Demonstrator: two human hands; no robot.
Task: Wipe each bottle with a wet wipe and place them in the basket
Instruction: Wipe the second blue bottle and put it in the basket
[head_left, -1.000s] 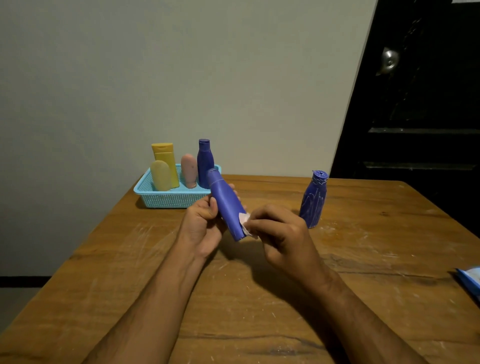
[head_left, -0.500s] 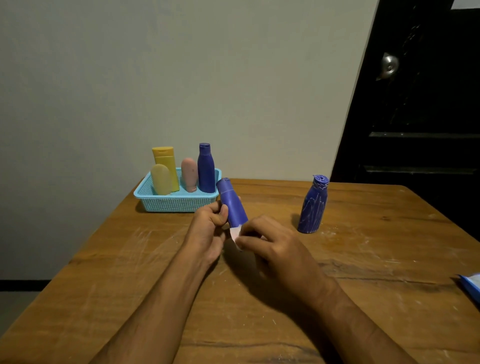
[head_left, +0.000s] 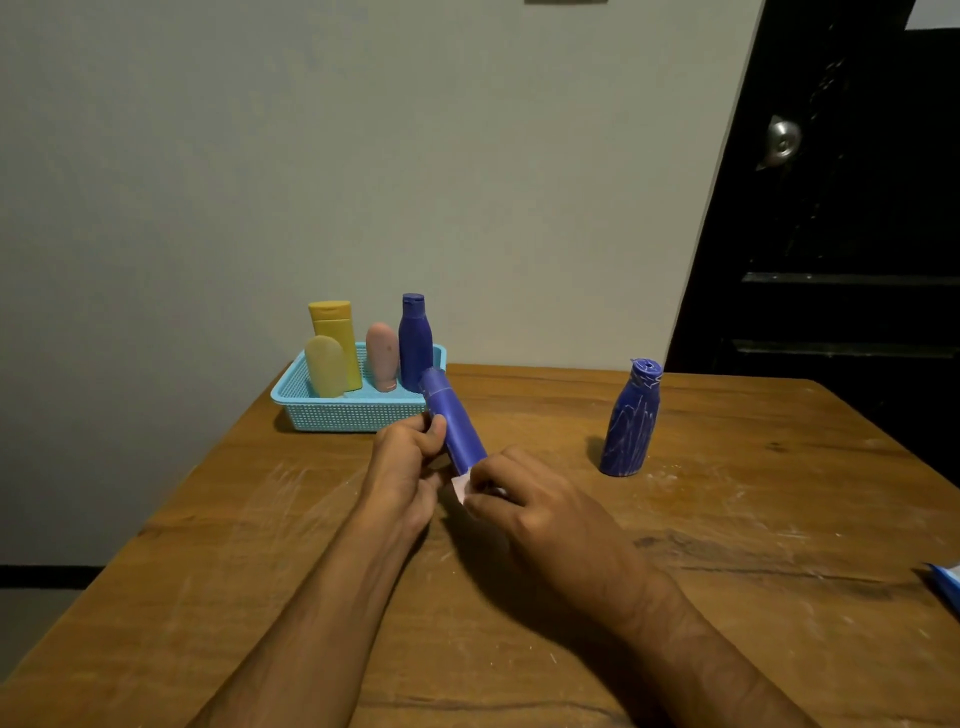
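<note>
My left hand (head_left: 410, 462) grips a blue bottle (head_left: 453, 421) that tilts with its cap toward the basket. My right hand (head_left: 524, 509) pinches a white wet wipe (head_left: 461, 487) against the bottle's lower end. A turquoise basket (head_left: 353, 413) stands at the table's far left corner. It holds a yellow bottle (head_left: 335, 332), a pale yellow bottle (head_left: 324, 366), a pink bottle (head_left: 382, 356) and a blue bottle (head_left: 414, 338), all upright. Another blue bottle (head_left: 631, 418), streaked with white marks, stands alone on the table to the right.
The wooden table (head_left: 260, 545) shows white scuffs. A blue and white packet (head_left: 948, 582) pokes in at the right edge. A pale wall rises behind the table, and a dark door with a metal knob (head_left: 783, 137) fills the right.
Both hands with the bottle have sunk lower toward the table. The wipe has slid from the bottle's side to its lower end.
</note>
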